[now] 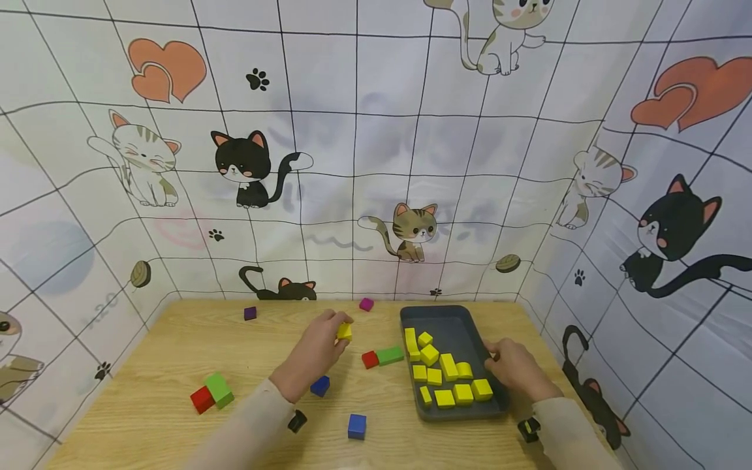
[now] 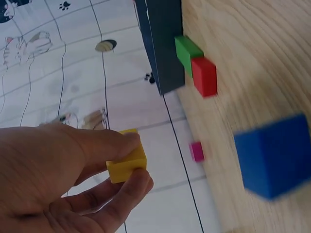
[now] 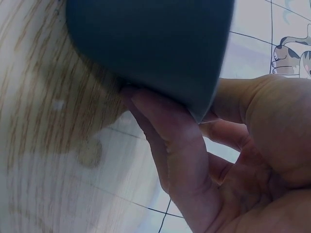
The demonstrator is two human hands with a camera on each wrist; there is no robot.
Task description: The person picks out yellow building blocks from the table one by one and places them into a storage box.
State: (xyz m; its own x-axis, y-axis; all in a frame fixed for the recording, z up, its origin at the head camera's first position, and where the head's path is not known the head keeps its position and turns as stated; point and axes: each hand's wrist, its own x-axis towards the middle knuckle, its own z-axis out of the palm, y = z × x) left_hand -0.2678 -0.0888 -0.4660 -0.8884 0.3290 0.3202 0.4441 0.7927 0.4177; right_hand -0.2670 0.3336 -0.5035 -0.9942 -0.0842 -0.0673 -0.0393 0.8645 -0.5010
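Between thumb and fingertips my left hand (image 1: 314, 352) pinches a yellow block (image 2: 125, 162), held above the table left of the tray. My right hand (image 1: 519, 369) grips the right rim of a dark grey tray (image 1: 446, 320), thumb on the inner side and fingers outside against its wall, as the right wrist view shows. Several yellow blocks (image 1: 463, 394) lie in the tray, mostly in its left and near parts. Below the left hand sits a blue block (image 1: 320, 386), partly covered by the wrist. Another blue block (image 1: 356, 426) lies nearer the front.
Touching the tray's left side is a green block (image 1: 390, 355), with a red block (image 1: 369, 360) beside it. Farther left another red block (image 1: 202, 399) touches a green one (image 1: 219, 390). A purple block (image 1: 250, 313) and a magenta block (image 1: 366, 304) lie near the back edge, before a cat-print curtain (image 1: 329, 130).
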